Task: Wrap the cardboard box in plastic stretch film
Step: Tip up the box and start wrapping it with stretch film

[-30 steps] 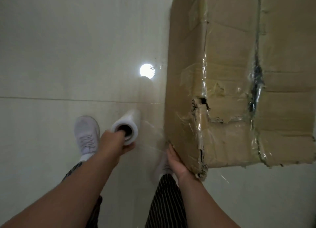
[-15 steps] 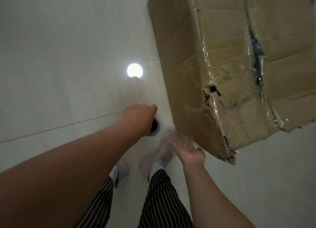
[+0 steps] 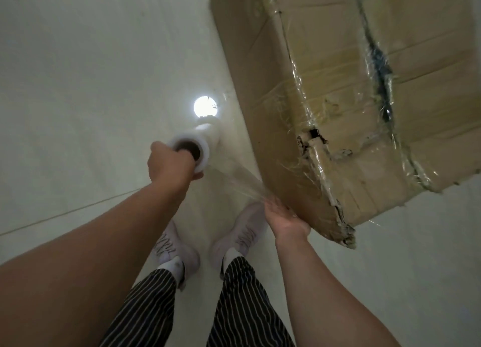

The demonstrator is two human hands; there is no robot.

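Note:
A large worn cardboard box (image 3: pixel 346 91) stands on the floor at the upper right, its top and side partly covered in clear film. My left hand (image 3: pixel 171 164) grips the near end of a white roll of stretch film (image 3: pixel 197 143), fingers in its core. A clear sheet of film (image 3: pixel 234 177) runs taut from the roll to the box's near left side. My right hand (image 3: pixel 283 216) presses flat against that side near the torn bottom corner, holding the film on the cardboard.
Pale tiled floor (image 3: pixel 78 86) lies all around, with a bright round light reflection (image 3: pixel 205 106) just beyond the roll. My two feet in light sneakers (image 3: pixel 242 232) stand close to the box's near corner. Striped trouser legs fill the bottom centre.
My left hand has pulled the roll away from the box, up and to the left, stretching out a length of film. My right hand stays pressed on the box's side. The view has tilted.

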